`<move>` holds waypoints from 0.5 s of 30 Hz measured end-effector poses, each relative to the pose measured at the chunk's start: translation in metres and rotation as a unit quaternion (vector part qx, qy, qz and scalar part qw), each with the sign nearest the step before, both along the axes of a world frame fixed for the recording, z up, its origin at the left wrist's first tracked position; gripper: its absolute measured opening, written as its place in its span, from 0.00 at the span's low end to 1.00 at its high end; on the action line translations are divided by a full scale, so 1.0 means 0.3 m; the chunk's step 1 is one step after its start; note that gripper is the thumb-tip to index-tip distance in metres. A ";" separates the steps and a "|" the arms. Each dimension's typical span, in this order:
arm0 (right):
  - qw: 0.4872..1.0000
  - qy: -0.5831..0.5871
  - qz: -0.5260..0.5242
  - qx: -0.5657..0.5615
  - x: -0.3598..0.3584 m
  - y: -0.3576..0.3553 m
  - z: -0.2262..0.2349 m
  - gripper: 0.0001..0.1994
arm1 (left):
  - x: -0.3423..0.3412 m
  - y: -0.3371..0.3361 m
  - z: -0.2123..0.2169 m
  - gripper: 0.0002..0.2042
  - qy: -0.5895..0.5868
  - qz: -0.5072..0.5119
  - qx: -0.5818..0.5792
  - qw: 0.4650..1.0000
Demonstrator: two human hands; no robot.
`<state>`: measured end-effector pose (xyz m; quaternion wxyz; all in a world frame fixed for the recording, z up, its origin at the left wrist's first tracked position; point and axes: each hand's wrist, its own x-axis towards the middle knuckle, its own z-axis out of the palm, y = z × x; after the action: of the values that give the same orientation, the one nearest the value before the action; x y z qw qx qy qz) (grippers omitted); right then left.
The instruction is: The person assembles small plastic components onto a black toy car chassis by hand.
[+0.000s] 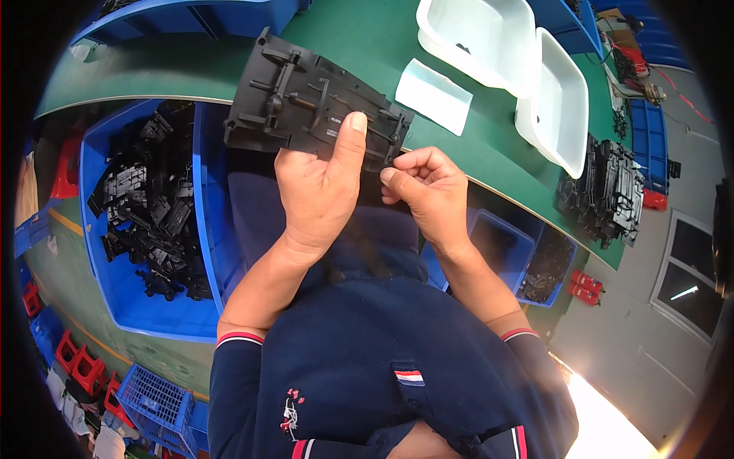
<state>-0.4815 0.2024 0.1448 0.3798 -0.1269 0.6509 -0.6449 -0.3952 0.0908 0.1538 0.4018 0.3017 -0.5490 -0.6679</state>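
Note:
A black moulded plastic part (264,115), flat and roughly rectangular with raised ribs and posts, is held up over the table's near edge. My left hand (325,180) grips it from below, the thumb pressed on its face and the fingers hidden behind it. At the part's right-hand corner is my right hand (428,183), its fingers curled and thumb and forefinger pinched together. Whether something small sits in that pinch, or the fingertips hold the corner itself, I cannot make out.
White trays (489,73) with small dark pieces stand on the green table (355,38), beside a pale sheet (434,97). Stacked black parts (608,191) are at the right. A blue bin (145,325) of black parts stands left; another blue bin (497,237) is below the table.

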 end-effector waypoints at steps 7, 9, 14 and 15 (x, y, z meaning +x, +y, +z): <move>0.998 -0.062 0.014 -0.015 -0.021 0.014 0.015 0.07 | -0.002 -0.034 -0.026 0.04 0.036 -0.001 -0.035 0.999; 0.998 -0.064 0.008 -0.007 -0.035 0.029 0.011 0.07 | -0.006 -0.037 -0.031 0.04 0.038 -0.002 -0.025 0.999; 0.998 -0.049 0.029 0.037 -0.053 0.045 0.022 0.09 | -0.006 -0.037 -0.032 0.04 0.041 -0.010 -0.009 0.999; 0.997 -0.043 0.037 0.057 -0.050 0.042 0.028 0.09 | -0.008 -0.034 -0.031 0.04 0.042 -0.011 -0.009 0.999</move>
<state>-0.4967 0.2151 0.1532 0.4381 -0.1012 0.6643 -0.5971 -0.3977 0.0806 0.1445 0.4200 0.2639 -0.5411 -0.6791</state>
